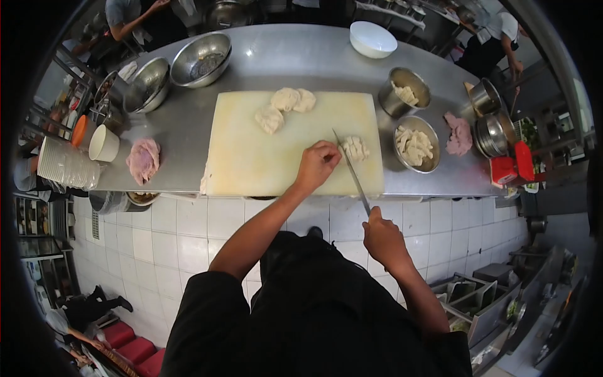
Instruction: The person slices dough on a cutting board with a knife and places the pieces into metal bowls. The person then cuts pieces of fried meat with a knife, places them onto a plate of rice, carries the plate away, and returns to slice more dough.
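Desk (282, 56) of bare steel, stretching across the whole width ahead. On it, at the near edge, a pale cutting board (251, 166), yellowed toward the rim. Beyond its far left corner, a wide steel bowl (184, 70), with a somewhat smaller steel bowl (161, 94) just beside it. To the right of the board, a steel pot (388, 104), and nearer to the body a metal bowl (429, 130), both holding pale cut strips. At the far side, a white bowl (374, 41).

Knife (355, 174) aslant over the right part of the board, tip pointing away from the body. Right hand (384, 240) just off the near edge of the desk, fingers clamped around the handle. Left hand (319, 164) over the board, left of the blade, fingers curled and bunched together; cannot tell of anything pinched inside.

Pink raw pieces well apart at either side: one on the left (144, 161), one on the right (458, 134). Three pale lumps (286, 99) close together toward the back of the board. Smallest of all, a cluster of cut pieces (357, 149), on the board just right of the blade.
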A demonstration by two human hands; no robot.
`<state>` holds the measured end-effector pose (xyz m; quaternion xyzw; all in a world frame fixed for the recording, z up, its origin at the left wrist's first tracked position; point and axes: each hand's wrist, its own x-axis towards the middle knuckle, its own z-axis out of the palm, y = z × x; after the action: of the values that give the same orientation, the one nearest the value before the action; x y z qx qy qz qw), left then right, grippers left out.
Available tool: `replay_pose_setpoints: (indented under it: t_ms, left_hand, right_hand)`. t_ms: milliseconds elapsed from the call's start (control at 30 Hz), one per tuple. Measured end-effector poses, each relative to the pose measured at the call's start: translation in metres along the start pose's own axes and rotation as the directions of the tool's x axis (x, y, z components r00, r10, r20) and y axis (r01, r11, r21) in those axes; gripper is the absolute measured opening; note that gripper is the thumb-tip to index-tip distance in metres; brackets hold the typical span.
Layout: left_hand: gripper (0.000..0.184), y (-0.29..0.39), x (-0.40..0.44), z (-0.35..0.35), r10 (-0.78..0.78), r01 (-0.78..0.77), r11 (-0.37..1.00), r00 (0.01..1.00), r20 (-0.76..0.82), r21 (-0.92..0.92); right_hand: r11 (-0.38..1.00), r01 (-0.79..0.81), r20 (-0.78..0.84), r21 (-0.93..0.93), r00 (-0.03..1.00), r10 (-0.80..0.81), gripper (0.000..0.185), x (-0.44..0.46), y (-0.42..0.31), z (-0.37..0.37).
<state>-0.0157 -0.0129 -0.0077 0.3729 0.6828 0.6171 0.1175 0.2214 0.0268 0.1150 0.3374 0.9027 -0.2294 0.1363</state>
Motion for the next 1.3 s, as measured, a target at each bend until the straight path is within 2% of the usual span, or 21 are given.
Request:
replay_pose_setpoints:
  t_ms: [67,167,267,367,467,567,667,867,1000,1100,1133,1233,1300]
  left_hand:
    - [0.004,0.003,0.001,-0.002,-0.021,0.021,1.0,1.0,0.007,0.018]
    - [0.011,0.005,0.001,-0.003,0.078,-0.078,0.992,0.997,0.004,0.103]
    - [0.02,0.009,0.0,0.002,-0.103,0.099,0.99,0.994,0.039,0.101]
    - [0.026,0.021,-0.001,0.03,0.243,-0.19,0.911,0.964,-0.105,0.365]
    - [0.028,0.061,0.011,0.053,0.307,-0.263,0.754,0.951,0.032,0.601]
    - [0.026,0.031,0.021,0.064,0.312,-0.348,0.691,0.934,0.173,0.633]
    - [0.02,0.013,0.035,0.063,0.321,-0.384,0.681,0.922,0.217,0.624]
    - [0.016,0.017,0.038,0.062,0.396,-0.409,0.721,0.905,0.151,0.56]
    - [0.017,0.02,0.045,0.061,0.439,-0.411,0.742,0.895,0.08,0.53]
    - [0.018,0.015,0.063,0.064,0.269,-0.218,0.921,0.956,-0.12,0.324]
    - [0.018,0.012,0.073,0.067,0.189,-0.131,0.955,0.96,-0.207,0.265]
    - [0.019,0.006,0.116,0.082,-0.111,0.116,0.993,0.95,-0.292,0.0]
    - [0.018,0.024,0.152,0.097,-0.069,0.078,0.997,0.962,-0.266,0.023]
  right_hand:
    - [1.0,0.009,-0.004,0.008,1.0,-0.009,0.026,0.006,-0.001,-0.005]
    - [0.997,0.018,-0.029,0.08,0.999,-0.015,0.026,-0.002,-0.002,-0.017]
    - [0.978,0.013,-0.102,0.208,0.995,0.008,0.027,-0.019,-0.003,-0.03]
    - [0.942,-0.02,-0.166,0.336,0.983,0.08,0.029,-0.034,0.007,-0.038]
    - [0.865,-0.114,-0.118,0.489,0.974,0.195,0.03,-0.041,0.022,-0.036]
    - [0.826,-0.187,-0.071,0.532,0.962,0.263,0.028,-0.048,0.035,-0.026]
    - [0.779,-0.215,-0.036,0.59,0.956,0.291,0.028,-0.059,0.043,-0.019]
    - [0.803,-0.254,0.008,0.539,0.955,0.296,0.035,-0.075,0.049,-0.012]
    - [0.785,-0.313,0.095,0.535,0.945,0.312,0.039,-0.078,0.052,-0.004]
    - [0.755,-0.318,0.133,0.574,0.946,0.297,0.039,-0.08,0.052,-0.005]
    - [0.747,-0.318,0.14,0.584,0.946,0.294,0.038,-0.079,0.053,-0.002]
    - [0.739,-0.289,0.126,0.609,0.955,0.27,0.036,-0.078,0.056,0.009]
    - [0.726,-0.28,0.111,0.628,0.956,0.273,0.034,-0.077,0.054,0.01]
